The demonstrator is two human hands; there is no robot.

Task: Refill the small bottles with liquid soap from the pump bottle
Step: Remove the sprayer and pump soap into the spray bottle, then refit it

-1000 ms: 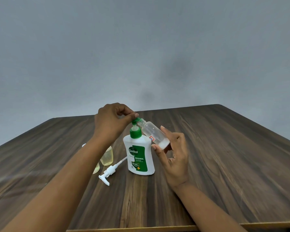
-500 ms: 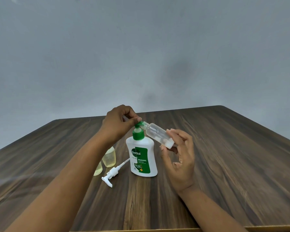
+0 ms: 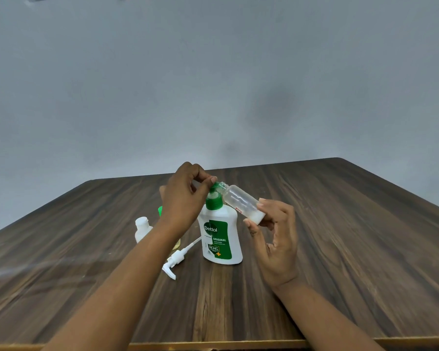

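The step in hand is the filling of one small bottle. The left hand (image 3: 185, 196) has its fingers (image 3: 209, 179) curled and pinched on the green pump head (image 3: 214, 188) of the pump bottle (image 3: 221, 239), which stands upright on the counter (image 3: 340, 249). The right hand (image 3: 274, 239) grips the small clear bottle (image 3: 238, 200) at its base, between thumb and fingertips. It holds the bottle in the air, tilted, with the open mouth touching the green nozzle. The bottle looks almost empty (a little white shows at its base, but I cannot tell if this is soap or only plastic), so I judge the filling has hardly begun.

The next move calls, I think, for a firm press down on the pump head, with the mouth kept tight against the nozzle; if it slips, soap will fall on the counter. To the left, a white small bottle (image 3: 142, 228) stands uncapped, and a loose white pump (image 3: 176, 259) lies just beside the pump bottle.
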